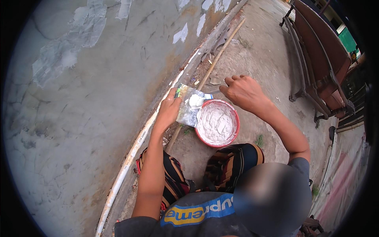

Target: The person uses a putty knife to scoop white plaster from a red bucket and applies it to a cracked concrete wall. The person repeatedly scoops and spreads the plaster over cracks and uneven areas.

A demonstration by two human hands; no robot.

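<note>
My left hand (169, 107) is closed on a small flat board (186, 113) with a stained surface and a lump of white paste (195, 100) on it. My right hand (244, 91) grips a putty knife (213, 93) by its end, the blade at the board's upper right edge. Just below and right of the board sits a red-rimmed bucket (236, 122) holding creamy whitish paste (216, 125), in front of my knees.
A grey wall (79, 118) with whitish patches runs along my left, with a white pipe (134, 152) at its foot. A long pole (221, 49) lies beside it on the concrete ground (268, 59). Dark red benches (323, 59) stand at the right, near a pale sheet (343, 166).
</note>
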